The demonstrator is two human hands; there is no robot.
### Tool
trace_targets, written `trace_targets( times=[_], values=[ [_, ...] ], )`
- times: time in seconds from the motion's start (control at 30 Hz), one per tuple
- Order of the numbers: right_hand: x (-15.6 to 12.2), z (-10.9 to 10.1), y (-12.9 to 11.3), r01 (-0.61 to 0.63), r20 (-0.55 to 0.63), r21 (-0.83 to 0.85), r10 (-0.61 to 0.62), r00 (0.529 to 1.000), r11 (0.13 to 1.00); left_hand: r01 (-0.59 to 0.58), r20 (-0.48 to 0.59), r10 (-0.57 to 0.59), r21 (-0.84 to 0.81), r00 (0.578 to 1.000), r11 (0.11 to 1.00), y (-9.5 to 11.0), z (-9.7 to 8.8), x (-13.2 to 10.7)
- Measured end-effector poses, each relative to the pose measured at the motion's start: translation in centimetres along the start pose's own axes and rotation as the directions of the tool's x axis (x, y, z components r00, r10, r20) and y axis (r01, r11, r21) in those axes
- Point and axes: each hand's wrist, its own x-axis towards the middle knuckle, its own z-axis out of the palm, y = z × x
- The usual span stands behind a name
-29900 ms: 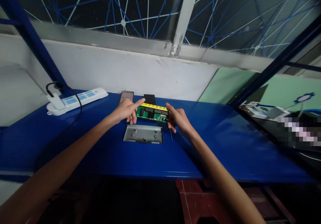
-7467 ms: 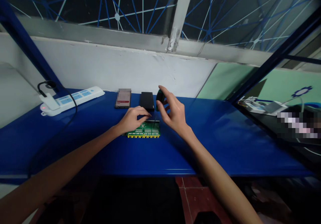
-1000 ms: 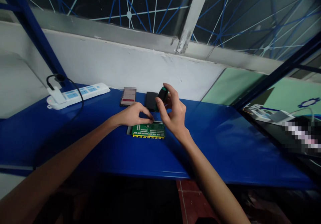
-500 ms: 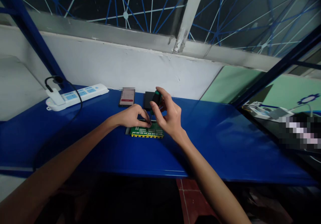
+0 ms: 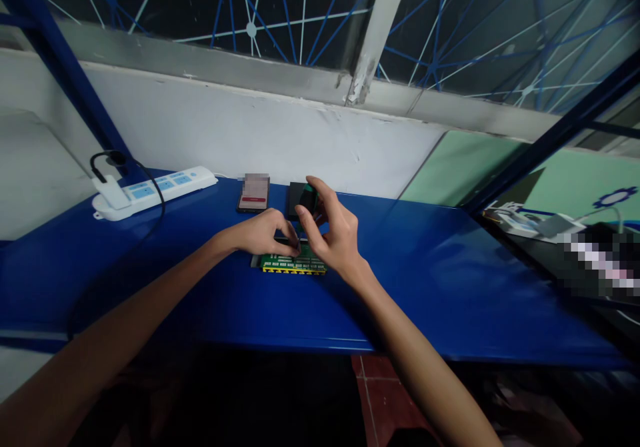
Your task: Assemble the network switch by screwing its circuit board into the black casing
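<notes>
A green circuit board (image 5: 287, 263) with a yellow front edge lies on a grey metal plate on the blue table (image 5: 425, 287). My left hand (image 5: 260, 232) rests on the board's far edge, its fingers pinched together near the screwdriver's tip. My right hand (image 5: 333, 233) is closed round the dark green handle of a screwdriver (image 5: 307, 199), held upright over the board's far edge. The shaft and tip are mostly hidden by my fingers.
A phone (image 5: 253, 193) and a black box (image 5: 296, 195) lie behind the board by the white wall. A white power strip (image 5: 150, 190) with a black cable sits at the far left. Cluttered equipment (image 5: 550, 227) stands at the right.
My right hand has brought the screwdriver down and slightly left, closer over the board's far edge. My left hand has stayed pinched at the same spot.
</notes>
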Motion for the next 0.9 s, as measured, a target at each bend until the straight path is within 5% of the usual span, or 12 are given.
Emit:
trace_targets(
  times=[0.9],
  values=[
    [-0.13,-0.14,-0.35,0.047,0.005,-0.071,-0.047,0.999,0.996,0.005,0.006,-0.005,0.047,1.0,0.999,-0.28,0.15,-0.18]
  ],
)
